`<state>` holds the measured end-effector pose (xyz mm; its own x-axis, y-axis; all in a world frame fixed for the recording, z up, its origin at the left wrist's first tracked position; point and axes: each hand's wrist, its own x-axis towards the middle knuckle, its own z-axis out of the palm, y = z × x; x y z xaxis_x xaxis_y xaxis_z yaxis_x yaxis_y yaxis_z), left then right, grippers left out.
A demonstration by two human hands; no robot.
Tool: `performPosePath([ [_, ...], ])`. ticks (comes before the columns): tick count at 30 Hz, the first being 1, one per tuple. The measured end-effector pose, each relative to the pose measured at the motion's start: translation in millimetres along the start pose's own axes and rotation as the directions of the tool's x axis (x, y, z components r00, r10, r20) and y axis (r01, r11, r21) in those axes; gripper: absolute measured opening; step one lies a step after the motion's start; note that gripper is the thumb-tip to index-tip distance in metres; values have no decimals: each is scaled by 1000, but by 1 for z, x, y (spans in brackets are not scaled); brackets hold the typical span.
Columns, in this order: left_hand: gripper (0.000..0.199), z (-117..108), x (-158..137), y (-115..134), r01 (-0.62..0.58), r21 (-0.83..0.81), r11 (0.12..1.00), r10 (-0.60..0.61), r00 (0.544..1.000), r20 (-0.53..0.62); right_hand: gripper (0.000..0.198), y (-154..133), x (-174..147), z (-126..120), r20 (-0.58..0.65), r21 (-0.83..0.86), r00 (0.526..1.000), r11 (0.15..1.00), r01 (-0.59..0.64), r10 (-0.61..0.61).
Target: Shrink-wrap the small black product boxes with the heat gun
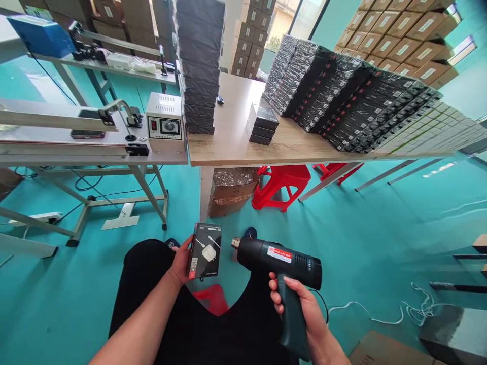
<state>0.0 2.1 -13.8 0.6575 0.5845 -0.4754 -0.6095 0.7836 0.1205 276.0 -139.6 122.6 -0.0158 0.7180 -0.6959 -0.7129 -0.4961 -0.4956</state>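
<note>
Short of the wooden tabletop's (pixel 228 144) near edge, nearest its left corner, the left hand (pixel 181 263) grips a black box (pixel 207 251), long axis toward that edge, just left of the heat gun (pixel 279 257) nozzle, the right hand's (pixel 311 307) fingers wrapping its handle.

Heat gun (pixel 279 254) right of charger box (pixel 205 252), both before table (pixel 230 144).

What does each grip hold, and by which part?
The left grip holds a black rectangular box by its left edge; the right grip, a black pistol-shaped heat gun by its handle.
</note>
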Motion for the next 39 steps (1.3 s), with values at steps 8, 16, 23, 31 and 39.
performPosePath([
  [8,53,5,1,-7,84,102,991,-79,996,-51,27,-25,7,16,30,-2,998,999,-47,47],
  [16,50,14,2,-12,145,142,979,-129,985,-115,27,-17,19,32,50,-141,999,990,25,-18],
  [23,52,19,3,-13,180,198,964,-161,981,-108,34,-19,6,57,251,-562,967,820,103,50],
  [31,46,19,8,-15,167,176,970,-144,980,-136,32,-41,9,72,180,-642,981,746,178,-79],
  [39,45,10,10,-13,154,184,971,-131,983,-132,33,-38,19,80,100,-607,981,771,194,-168],
])
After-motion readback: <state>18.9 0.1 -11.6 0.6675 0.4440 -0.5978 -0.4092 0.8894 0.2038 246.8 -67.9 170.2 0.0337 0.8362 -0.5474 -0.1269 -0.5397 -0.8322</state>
